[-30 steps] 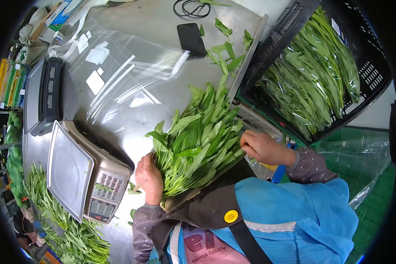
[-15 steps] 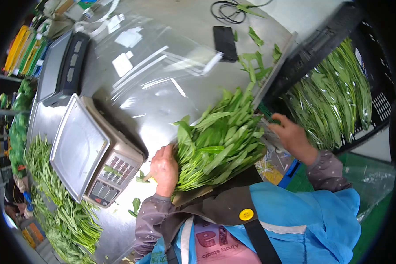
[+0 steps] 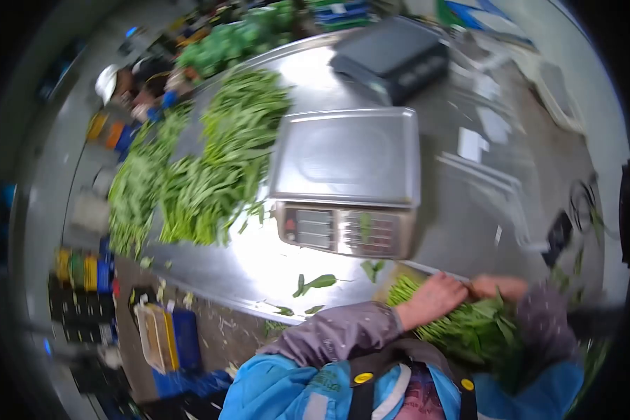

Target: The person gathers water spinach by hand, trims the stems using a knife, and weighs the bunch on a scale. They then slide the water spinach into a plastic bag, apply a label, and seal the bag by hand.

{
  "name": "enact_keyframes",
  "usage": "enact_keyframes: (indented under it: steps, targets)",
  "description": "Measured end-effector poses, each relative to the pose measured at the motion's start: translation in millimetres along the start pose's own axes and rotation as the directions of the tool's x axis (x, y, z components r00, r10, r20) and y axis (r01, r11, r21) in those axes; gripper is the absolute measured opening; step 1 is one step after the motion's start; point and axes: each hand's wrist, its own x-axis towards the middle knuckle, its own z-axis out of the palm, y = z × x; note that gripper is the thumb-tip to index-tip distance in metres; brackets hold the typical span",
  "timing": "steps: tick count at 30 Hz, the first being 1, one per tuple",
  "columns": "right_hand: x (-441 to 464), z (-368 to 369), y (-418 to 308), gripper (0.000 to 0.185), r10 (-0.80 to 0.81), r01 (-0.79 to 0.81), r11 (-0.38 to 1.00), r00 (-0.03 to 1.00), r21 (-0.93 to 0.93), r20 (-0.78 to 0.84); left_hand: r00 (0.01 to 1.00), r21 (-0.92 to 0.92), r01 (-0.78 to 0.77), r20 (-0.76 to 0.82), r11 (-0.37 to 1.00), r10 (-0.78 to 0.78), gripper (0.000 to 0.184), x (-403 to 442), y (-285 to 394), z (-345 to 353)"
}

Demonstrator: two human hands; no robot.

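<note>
A bunch of leafy greens (image 3: 479,329) lies close against my body at the lower right, its pale stems to the left. My left hand (image 3: 435,299) rests over the stems, fingers bent round the upper side of the bunch. Just right of it, my right hand (image 3: 498,287) is at the bunch's far edge; its fingertips are blurred and partly hidden by my left hand. Beyond the bunch stands a scale (image 3: 346,157) with a bare metal pan. More loose greens (image 3: 241,133) lie in heaps on the metal table (image 3: 210,269), left of the scale.
A second, dark scale (image 3: 392,56) stands behind. Clear bags, white labels (image 3: 472,143) and a dark phone (image 3: 558,234) are at the right. Loose leaves (image 3: 318,282) lie near the front edge. Beyond the table's left side are crates (image 3: 157,336) and a person in a white cap (image 3: 107,84).
The view has swung left, bringing the heaps and floor crates into sight. My right hand has come in from the right, beside my left hand at the bunch.
</note>
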Motion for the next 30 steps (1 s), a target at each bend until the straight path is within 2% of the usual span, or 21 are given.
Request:
enact_keyframes:
  steps: [1,2,4,6,7,10,11,13,16,17,18,19,20,22,25,26,27,28,30]
  targets:
    - [-11.0,18.4,-4.7,0.039,0.279,-0.201,0.832,0.957,0.517,-0.075,0.996,-0.021,0.042,0.076,0.999,-0.041,0.019,1.6,4.1,-8.3]
    - [-20.7,29.7,-9.6,0.05,0.56,-0.267,0.381,0.829,0.885,0.009,1.0,0.075,0.003,-0.019,0.997,-0.002,0.035,-3.2,7.5,-3.8]
    - [-26.3,35.2,-7.5,0.052,0.555,-0.308,0.439,0.832,0.844,0.015,0.995,0.049,-0.071,-0.06,0.996,0.074,0.048,-8.8,13.0,4.5]
    - [-30.4,40.3,-3.2,0.056,0.557,-0.331,0.503,0.831,0.798,-0.007,0.992,-0.149,-0.118,-0.05,0.982,0.112,0.052,-7.6,22.0,13.2]
    - [-32.0,42.8,-0.6,0.057,0.554,-0.337,0.533,0.832,0.776,-0.019,0.979,-0.177,-0.196,-0.093,0.964,0.182,0.055,-11.4,24.3,26.8]
    - [-36.0,49.7,7.3,0.064,0.535,-0.346,0.619,0.843,0.705,-0.056,0.972,-0.214,-0.233,-0.048,0.948,0.228,0.051,-14.1,24.4,28.1]
    - [-36.5,51.3,9.8,0.066,0.535,-0.349,0.636,0.842,0.689,-0.068,0.974,-0.208,-0.227,-0.055,0.951,0.22,0.051,-16.2,25.9,31.1]
    - [-36.9,53.5,13.9,0.07,0.543,-0.355,0.662,0.835,0.66,-0.096,0.936,-0.073,-0.298,-0.217,0.952,0.276,0.046,-18.7,29.7,38.5]
    - [-35.7,51.3,9.1,0.074,0.554,-0.361,0.684,0.822,0.634,-0.13,0.926,-0.075,-0.331,-0.219,0.941,0.308,0.042,-22.5,32.2,56.5]
    - [-31.3,45.3,-3.9,0.084,0.558,-0.423,0.725,0.824,0.544,-0.103,0.926,-0.076,-0.328,-0.224,0.942,0.305,0.042,-23.9,31.3,58.7]
    - [-25.2,39.6,-17.8,0.094,0.561,-0.475,0.759,0.824,0.445,-0.077,0.957,-0.213,-0.282,-0.127,0.935,0.26,0.041,-25.2,29.6,60.3]
    - [-15.6,37.8,-36.9,0.094,0.561,-0.477,0.759,0.824,0.443,-0.075,0.974,-0.343,-0.22,-0.021,0.913,0.227,0.04,-26.0,29.0,60.4]
    - [-4.2,38.9,-58.9,0.1,0.547,-0.463,0.784,0.83,0.413,-0.107,0.974,-0.344,-0.219,-0.022,0.913,0.226,0.04,-25.1,29.7,55.4]
    - [1.1,41.4,-69.1,0.107,0.541,-0.457,0.801,0.829,0.387,-0.14,0.952,-0.566,0.026,0.266,0.824,0.153,0.041,-20.3,27.9,34.9]
    - [-7.5,62.2,-49.4,0.116,0.459,-0.403,0.886,0.834,0.229,-0.307,0.953,-0.634,0.074,0.271,0.77,0.132,0.044,-22.6,21.0,21.7]
    - [-7.2,60.6,-50.1,0.115,0.464,-0.406,0.883,0.829,0.235,-0.311,0.992,-0.542,-0.065,0.054,0.838,0.112,0.048,-28.5,20.8,0.5]
    - [-7.5,60.0,-53.0,0.113,0.482,-0.416,0.873,0.818,0.255,-0.314,0.994,-0.542,-0.039,0.063,0.84,0.087,0.049,-36.7,19.5,-1.2]
    - [-6.9,60.8,-55.4,0.112,0.484,-0.421,0.872,0.816,0.248,-0.316,0.986,-0.522,-0.165,-0.112,0.837,0.125,0.046,-44.5,11.9,-24.8]
    - [-6.1,55.9,-55.7,0.108,0.468,-0.417,0.883,0.817,0.215,-0.336,0.99,-0.329,-0.129,0.015,0.936,0.142,0.03,-72.9,9.5,-48.0]
